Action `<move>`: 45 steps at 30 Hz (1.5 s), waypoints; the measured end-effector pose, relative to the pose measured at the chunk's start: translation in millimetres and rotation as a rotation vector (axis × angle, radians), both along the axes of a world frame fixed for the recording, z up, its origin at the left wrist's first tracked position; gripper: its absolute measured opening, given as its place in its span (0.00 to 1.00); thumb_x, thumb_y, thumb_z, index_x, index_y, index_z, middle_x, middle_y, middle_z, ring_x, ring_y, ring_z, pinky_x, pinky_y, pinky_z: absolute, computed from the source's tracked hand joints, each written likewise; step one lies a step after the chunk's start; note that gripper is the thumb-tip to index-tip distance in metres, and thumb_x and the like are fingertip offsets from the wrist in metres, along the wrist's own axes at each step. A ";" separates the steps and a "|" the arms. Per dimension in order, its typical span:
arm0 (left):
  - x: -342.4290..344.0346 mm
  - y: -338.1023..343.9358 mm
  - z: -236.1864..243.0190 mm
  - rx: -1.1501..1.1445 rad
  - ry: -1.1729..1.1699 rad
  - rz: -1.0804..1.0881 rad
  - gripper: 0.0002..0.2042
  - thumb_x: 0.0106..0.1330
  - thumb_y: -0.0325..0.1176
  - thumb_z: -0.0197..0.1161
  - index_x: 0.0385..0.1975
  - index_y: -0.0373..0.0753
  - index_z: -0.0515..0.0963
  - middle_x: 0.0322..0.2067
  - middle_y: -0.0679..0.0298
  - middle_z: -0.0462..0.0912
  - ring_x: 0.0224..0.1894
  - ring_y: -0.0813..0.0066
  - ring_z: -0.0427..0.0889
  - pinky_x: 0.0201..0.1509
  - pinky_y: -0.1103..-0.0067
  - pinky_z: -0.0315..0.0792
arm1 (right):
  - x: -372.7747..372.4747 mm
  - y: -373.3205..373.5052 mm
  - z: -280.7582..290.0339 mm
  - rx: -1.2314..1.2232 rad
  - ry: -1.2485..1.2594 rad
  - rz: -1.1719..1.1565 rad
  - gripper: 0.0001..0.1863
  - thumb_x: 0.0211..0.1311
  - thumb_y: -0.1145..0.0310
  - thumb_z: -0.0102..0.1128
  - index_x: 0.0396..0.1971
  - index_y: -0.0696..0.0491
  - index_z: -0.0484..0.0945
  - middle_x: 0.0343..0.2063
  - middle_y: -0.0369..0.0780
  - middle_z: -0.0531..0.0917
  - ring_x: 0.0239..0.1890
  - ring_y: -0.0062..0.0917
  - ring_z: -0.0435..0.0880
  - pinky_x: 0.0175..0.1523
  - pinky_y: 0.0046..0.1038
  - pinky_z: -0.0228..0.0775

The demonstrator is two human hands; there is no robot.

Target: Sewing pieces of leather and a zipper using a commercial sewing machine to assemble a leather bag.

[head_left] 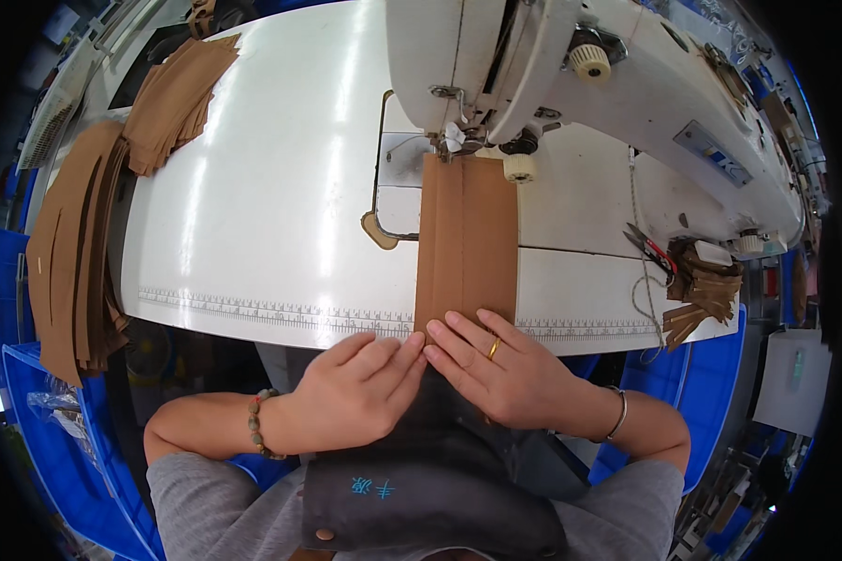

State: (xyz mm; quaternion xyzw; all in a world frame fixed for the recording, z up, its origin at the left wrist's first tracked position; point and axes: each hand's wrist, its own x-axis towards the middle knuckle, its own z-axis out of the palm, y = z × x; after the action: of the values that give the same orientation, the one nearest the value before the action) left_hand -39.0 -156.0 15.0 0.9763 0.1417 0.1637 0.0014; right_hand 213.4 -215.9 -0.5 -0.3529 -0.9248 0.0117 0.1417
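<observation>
— Under the needle of the sewing machine, what lies there?

— One long brown strip, flat on the white tabletop. It runs from the needle straight back to the near edge, with a raised fold down its length, left of the middle. Plain tan, no print on it.

— And the hands?

— Both rest at the strip's near end. The left hand lies flat, fingers together, grip slack, fingertips touching that end. The right hand, wearing a gold ring, presses open fingers on the same end; it clasps nothing either.

— Anything marked or labelled nearby?

— A printed ruler scale runs along the tabletop's front edge. A grey rectangular plate sits on the machine's body at the right.

— Farther out?

— Stacks of brown pieces lie at the far left, a small bundle of scraps at the right beside scissors, and blue crates stand below.
</observation>
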 end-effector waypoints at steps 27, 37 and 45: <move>47.0 107.9 -18.2 -0.054 0.008 0.153 0.34 0.59 0.56 0.69 0.55 0.30 0.82 0.62 0.57 0.79 0.64 0.60 0.74 0.66 0.65 0.71 | 23.2 120.4 -3.7 0.457 0.107 -0.138 0.12 0.51 0.68 0.65 0.36 0.53 0.81 0.35 0.32 0.79 0.24 0.18 0.77 0.27 0.21 0.72; 46.7 108.2 -18.4 -0.212 -0.088 0.214 0.39 0.56 0.57 0.72 0.60 0.33 0.74 0.68 0.55 0.73 0.68 0.54 0.74 0.68 0.63 0.72 | 23.6 114.6 -14.9 0.235 0.101 -0.203 0.21 0.50 0.72 0.64 0.47 0.55 0.86 0.45 0.38 0.85 0.40 0.28 0.86 0.34 0.25 0.80; 48.0 108.5 -15.1 -0.106 0.074 0.217 0.39 0.59 0.59 0.68 0.60 0.30 0.75 0.69 0.53 0.73 0.72 0.54 0.68 0.73 0.50 0.64 | 21.8 118.1 -15.3 0.127 0.152 -0.302 0.19 0.55 0.77 0.66 0.49 0.54 0.85 0.53 0.40 0.83 0.52 0.36 0.86 0.45 0.30 0.84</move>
State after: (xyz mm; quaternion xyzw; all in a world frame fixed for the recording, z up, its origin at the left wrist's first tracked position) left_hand 9.1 -47.5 -0.1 0.9592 0.2547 0.1189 0.0298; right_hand 235.2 -97.8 -15.9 -0.4763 -0.8468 -0.0417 0.2331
